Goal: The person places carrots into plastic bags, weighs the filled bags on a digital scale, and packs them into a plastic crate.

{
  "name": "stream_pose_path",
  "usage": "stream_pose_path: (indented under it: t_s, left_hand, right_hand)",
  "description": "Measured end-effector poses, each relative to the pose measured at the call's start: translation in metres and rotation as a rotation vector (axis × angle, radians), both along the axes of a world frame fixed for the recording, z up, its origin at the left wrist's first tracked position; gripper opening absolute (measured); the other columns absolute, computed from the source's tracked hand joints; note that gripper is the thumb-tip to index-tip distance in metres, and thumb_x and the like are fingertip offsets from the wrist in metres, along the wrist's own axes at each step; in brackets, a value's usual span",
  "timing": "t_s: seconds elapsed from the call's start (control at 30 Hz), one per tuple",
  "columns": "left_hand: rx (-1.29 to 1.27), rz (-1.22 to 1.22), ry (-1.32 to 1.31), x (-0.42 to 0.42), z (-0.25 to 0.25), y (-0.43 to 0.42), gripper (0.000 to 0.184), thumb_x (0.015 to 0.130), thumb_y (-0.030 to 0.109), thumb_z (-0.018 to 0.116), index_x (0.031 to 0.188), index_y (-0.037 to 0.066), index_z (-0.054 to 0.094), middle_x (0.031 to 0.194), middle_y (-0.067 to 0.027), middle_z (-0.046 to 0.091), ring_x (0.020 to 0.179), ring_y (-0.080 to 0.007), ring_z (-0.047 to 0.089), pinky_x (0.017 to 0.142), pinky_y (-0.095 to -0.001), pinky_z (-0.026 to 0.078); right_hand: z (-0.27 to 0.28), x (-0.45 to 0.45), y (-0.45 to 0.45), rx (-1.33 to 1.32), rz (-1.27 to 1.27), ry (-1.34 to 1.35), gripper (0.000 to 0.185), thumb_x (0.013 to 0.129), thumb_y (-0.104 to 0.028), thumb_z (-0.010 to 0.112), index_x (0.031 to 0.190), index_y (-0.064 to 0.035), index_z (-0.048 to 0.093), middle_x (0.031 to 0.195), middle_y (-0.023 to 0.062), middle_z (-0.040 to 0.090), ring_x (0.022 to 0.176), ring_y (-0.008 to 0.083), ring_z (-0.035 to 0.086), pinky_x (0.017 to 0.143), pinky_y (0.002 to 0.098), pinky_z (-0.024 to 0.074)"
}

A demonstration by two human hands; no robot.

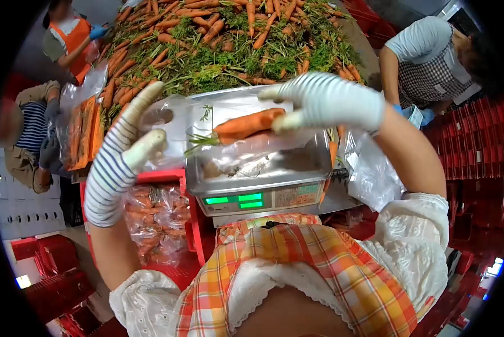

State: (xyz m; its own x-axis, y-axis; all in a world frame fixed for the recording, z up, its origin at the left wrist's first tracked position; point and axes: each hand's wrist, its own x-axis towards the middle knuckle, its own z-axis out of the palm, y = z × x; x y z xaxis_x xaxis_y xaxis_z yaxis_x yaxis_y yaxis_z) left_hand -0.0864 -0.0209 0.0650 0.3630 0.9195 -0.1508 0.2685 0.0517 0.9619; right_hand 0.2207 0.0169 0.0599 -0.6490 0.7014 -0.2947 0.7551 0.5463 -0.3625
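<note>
Both of my hands wear white gloves with dark stripes. An orange carrot [245, 124] with a green stalk end lies crosswise above the metal pan of a weighing scale [314, 163]. My right hand [333, 104] has its thumb and fingers around the carrot's right end. Clear plastic bag film [176, 121] spreads over the pan; whether the carrot is inside it, I cannot tell. My left hand [120, 154] is open at the pan's left, thumb and fingers apart beside the film. Green digits glow on the scale's front, too blurred to read.
A large heap of carrots with green tops [224, 50] covers the table beyond the scale. Bagged carrots fill a red crate [193, 224] at lower left. Clear bags [375, 177] lie right of the scale. Other people work at both sides; red crates [471, 140] are stacked right.
</note>
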Motion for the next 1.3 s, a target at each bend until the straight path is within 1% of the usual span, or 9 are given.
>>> stream_pose_path:
  t_s: [0.07,0.4,0.47,0.57,0.7,0.83,1.03,1.23,1.3]
  left_hand:
    - [0.213,0.069,0.116,-0.011,0.003,-0.003,0.058,0.083,0.009,0.056,0.137,0.007,0.034,0.118,-0.0132,0.051,0.102,-0.0165,0.050,0.091,-0.0288,0.040]
    - [0.960,-0.230,0.534,0.018,0.060,-0.004,0.044,0.082,0.007,0.057,0.125,0.002,0.048,0.122,-0.0106,0.054,0.114,-0.0186,0.050,0.096,-0.0289,0.039]
    - [1.121,-0.411,0.610,0.050,0.060,-0.002,0.042,0.080,0.013,0.062,0.119,0.002,0.053,0.109,-0.0135,0.059,0.105,-0.0226,0.056,0.090,-0.0296,0.042]
    - [1.068,-0.667,1.061,0.065,0.030,0.008,0.062,0.067,0.042,0.072,0.115,0.007,0.055,0.094,-0.0145,0.061,0.093,-0.0308,0.057,0.085,-0.0387,0.043]
    - [0.988,-0.645,1.790,0.006,0.004,0.040,0.048,0.064,0.024,0.071,0.108,0.010,0.058,0.102,-0.0076,0.062,0.106,-0.0230,0.053,0.103,-0.0374,0.033]
    - [1.716,-0.422,0.995,0.008,0.034,0.064,0.021,0.078,0.015,0.060,0.098,0.009,0.062,0.075,-0.0023,0.061,0.062,-0.0167,0.055,0.056,-0.0315,0.046]
    - [0.575,-0.074,0.205,0.033,0.060,0.042,0.022,0.081,0.021,0.064,0.098,0.007,0.063,0.078,-0.0026,0.063,0.060,-0.0092,0.055,0.052,-0.0219,0.046]
    - [0.315,0.010,0.135,0.041,0.024,0.047,0.041,0.085,0.036,0.058,0.114,0.007,0.060,0.093,-0.0013,0.064,0.070,-0.0062,0.058,0.061,-0.0203,0.047]
    - [0.424,0.009,0.043,0.035,0.010,0.052,0.038,0.086,0.031,0.057,0.115,0.005,0.059,0.099,-0.0030,0.064,0.071,-0.0076,0.060,0.062,-0.0208,0.047]
  right_hand:
    - [0.019,0.016,-0.007,-0.071,-0.168,0.514,0.045,0.083,-0.034,0.059,0.121,-0.0082,0.054,0.105,0.0113,0.063,0.095,0.0195,0.061,0.082,0.0284,0.0479]
    - [0.028,-0.043,-0.044,0.798,-0.294,0.798,0.022,0.080,-0.021,0.060,0.092,-0.0026,0.060,0.084,0.0091,0.061,0.082,0.0194,0.060,0.077,0.0330,0.0500]
    - [0.043,-0.016,-0.035,0.251,0.057,0.636,0.043,0.079,-0.030,0.065,0.114,-0.0066,0.058,0.105,0.0078,0.061,0.100,0.0176,0.056,0.089,0.0301,0.0436]
    - [-0.002,-0.031,-0.033,0.471,0.406,0.091,0.062,0.061,-0.042,0.073,0.111,-0.0095,0.059,0.124,0.0130,0.052,0.126,0.0319,0.036,0.110,0.0440,0.0159]
    - [0.008,0.037,-0.002,0.629,0.295,-0.684,0.038,0.072,-0.027,0.068,0.107,-0.0137,0.062,0.107,0.0128,0.061,0.114,0.0286,0.048,0.101,0.0395,0.0321]
    - [0.061,0.039,-0.005,0.674,-0.014,-0.156,0.023,0.078,-0.026,0.063,0.095,-0.0112,0.062,0.091,0.0104,0.062,0.095,0.0231,0.054,0.087,0.0336,0.0420]
    - [0.092,0.032,-0.020,0.548,-0.479,1.022,0.042,0.085,-0.042,0.056,0.062,-0.0074,0.060,0.057,0.0075,0.061,0.052,0.0166,0.061,0.056,0.0266,0.0529]
    - [0.044,0.002,-0.015,0.593,-0.147,0.711,0.037,0.085,-0.041,0.054,0.102,-0.0094,0.064,0.092,0.0165,0.064,0.092,0.0263,0.060,0.077,0.0324,0.0457]
    - [0.034,-0.012,-0.007,0.531,-0.474,0.072,0.080,0.068,-0.073,0.049,0.102,-0.0018,0.062,0.088,0.0216,0.063,0.084,0.0305,0.062,0.077,0.0379,0.0470]
